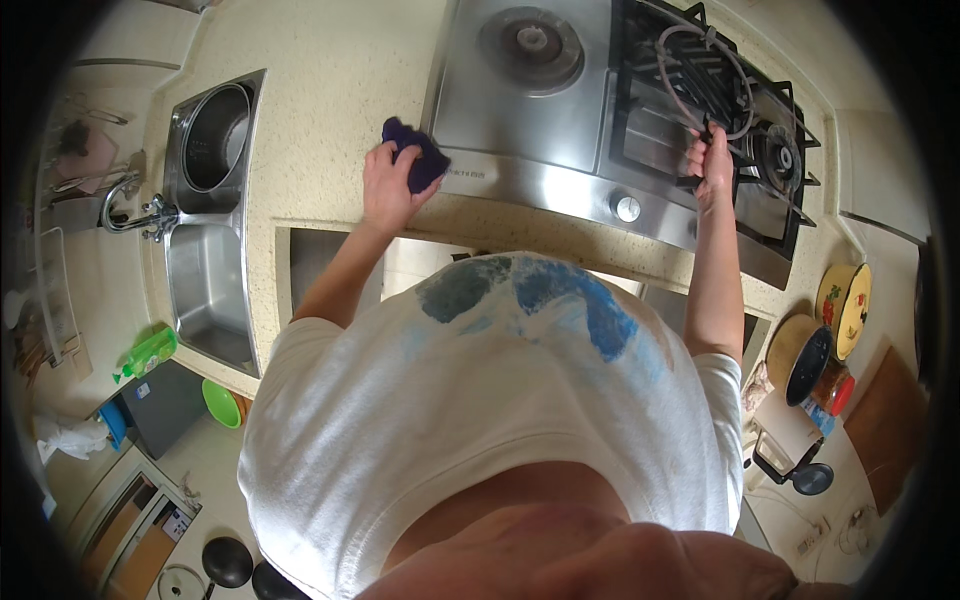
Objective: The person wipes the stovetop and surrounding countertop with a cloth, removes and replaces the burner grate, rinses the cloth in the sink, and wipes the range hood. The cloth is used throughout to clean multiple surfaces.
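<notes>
My left hand (390, 184) presses a bunched dark purple cloth (420, 157) onto the front left corner of a stainless-steel gas hob (517, 112). Over the hob's right side, my right hand (712, 161) is closed around the near edge of a pan support with a pale grey ring (664, 67). Black prongs stick up around it. The left burner (532, 39) has no support over it. Beyond my right hand is the right burner (784, 157). A round metal knob (625, 205) sits on the front strip.
To the left, a steel sink (210, 285) with a tap (142, 214) holds a metal pot (217, 139). A green bottle (154, 352) stands by its near end. At right are a yellow enamel pot (844, 307), a dark-lined pot (806, 360) and a red-lidded jar (836, 390).
</notes>
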A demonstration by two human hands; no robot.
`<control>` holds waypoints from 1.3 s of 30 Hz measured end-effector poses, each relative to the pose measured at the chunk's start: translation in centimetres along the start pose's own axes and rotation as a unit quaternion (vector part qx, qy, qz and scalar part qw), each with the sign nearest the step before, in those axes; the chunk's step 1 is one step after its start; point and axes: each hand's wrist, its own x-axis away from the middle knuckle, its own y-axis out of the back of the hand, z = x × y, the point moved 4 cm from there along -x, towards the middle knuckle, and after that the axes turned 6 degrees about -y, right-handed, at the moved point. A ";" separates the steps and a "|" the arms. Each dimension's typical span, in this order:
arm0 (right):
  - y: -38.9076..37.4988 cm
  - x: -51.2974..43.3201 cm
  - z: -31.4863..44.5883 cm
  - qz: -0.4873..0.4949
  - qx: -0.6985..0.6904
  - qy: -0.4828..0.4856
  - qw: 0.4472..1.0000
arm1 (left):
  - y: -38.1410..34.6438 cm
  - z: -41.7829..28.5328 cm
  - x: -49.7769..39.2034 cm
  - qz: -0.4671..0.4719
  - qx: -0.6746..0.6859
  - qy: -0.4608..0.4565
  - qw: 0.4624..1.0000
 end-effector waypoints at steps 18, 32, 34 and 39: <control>0.0 -0.1 0.0 -0.002 0.006 -0.003 1.000 | -3.3 -5.8 0.1 0.046 0.153 -0.109 0.981; 1.3 -1.4 0.1 -0.013 0.043 -0.022 0.999 | -3.2 -0.2 -13.8 0.043 0.087 -0.133 0.986; 1.5 -1.5 0.3 -0.013 0.048 -0.029 0.998 | -3.0 1.5 -14.2 -0.001 0.080 -0.109 0.991; 1.1 -0.9 0.8 -0.034 0.062 -0.042 0.997 | -2.6 9.2 -14.7 -0.159 0.037 0.046 0.985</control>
